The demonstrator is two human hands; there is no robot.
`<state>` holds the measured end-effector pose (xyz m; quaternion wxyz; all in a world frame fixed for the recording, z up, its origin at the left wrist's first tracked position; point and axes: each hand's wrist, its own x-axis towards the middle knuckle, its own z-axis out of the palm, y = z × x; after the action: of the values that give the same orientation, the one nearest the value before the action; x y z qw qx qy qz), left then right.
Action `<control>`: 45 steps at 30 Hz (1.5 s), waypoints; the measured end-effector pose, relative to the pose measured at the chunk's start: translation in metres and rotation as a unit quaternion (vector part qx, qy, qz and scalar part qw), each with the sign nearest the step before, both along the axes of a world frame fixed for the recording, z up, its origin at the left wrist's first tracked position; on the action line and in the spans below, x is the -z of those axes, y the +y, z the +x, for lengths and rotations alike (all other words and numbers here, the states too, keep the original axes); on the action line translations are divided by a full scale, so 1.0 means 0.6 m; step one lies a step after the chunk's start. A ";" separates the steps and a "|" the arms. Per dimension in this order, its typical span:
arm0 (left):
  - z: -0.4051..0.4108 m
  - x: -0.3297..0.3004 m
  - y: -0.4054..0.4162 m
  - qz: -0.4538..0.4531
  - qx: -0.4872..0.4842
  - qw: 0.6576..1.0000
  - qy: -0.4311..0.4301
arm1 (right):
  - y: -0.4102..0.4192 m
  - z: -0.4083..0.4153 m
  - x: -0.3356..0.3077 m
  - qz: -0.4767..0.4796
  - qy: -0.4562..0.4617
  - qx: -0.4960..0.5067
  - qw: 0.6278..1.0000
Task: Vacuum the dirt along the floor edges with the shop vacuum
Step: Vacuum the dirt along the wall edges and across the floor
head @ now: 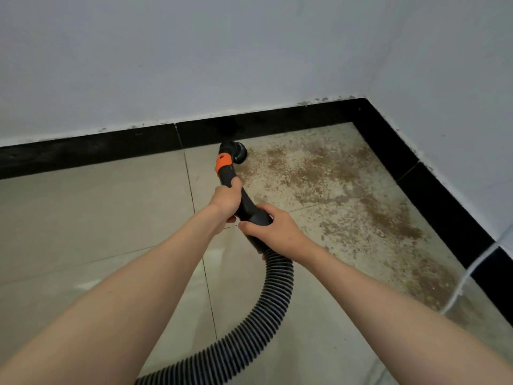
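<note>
- The black brush head [236, 154] sits on the floor [83, 218], right beside the black baseboard [111, 147].
- Brown dirt [333, 184] spreads from the brush toward the corner.
- The left hand [226, 200] grips the black handle [244, 204] near the orange collar [223, 162].
- The right hand [273, 232] grips the handle lower down, where the ribbed hose [266, 309] starts.
- A white cord [469, 276] runs down the wall on the right.

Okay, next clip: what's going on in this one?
A person is vacuuming a floor corner. The left hand grips the black wand further forward, and the right hand grips it where the ribbed hose joins. The round brush head sits on the tile by the black baseboard, at the left margin of a brown dirt patch. Dirt runs along the right-hand edge towards a white cable. The tiles to the left look clean.
</note>
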<state>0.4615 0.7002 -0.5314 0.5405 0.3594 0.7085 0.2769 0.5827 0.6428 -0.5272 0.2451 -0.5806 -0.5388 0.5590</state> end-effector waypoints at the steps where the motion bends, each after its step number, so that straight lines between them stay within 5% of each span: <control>1: 0.010 0.001 0.000 0.000 -0.002 1.000 -0.009 | 0.002 0.009 0.000 0.001 0.003 0.005 1.000; 17: -0.058 0.011 -0.083 -0.029 -0.111 0.993 0.010 | -0.031 -0.026 0.005 -0.002 0.023 -0.145 0.989; 27: 0.007 -0.018 -0.076 -0.032 -0.051 0.998 -0.031 | -0.042 0.027 -0.021 -0.020 0.032 -0.081 0.996; 38: 0.001 -0.024 -0.065 -0.011 -0.007 0.994 -0.109 | -0.040 0.014 -0.029 0.013 -0.055 -0.051 0.997; 45: -0.024 -0.005 -0.090 -0.004 -0.053 0.998 -0.045 | -0.056 0.012 -0.025 -0.034 0.021 -0.105 0.994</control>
<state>0.4471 0.6462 -0.5282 0.5578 0.3062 0.7027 0.3182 0.5899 0.6094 -0.5122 0.1768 -0.5172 -0.5722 0.6114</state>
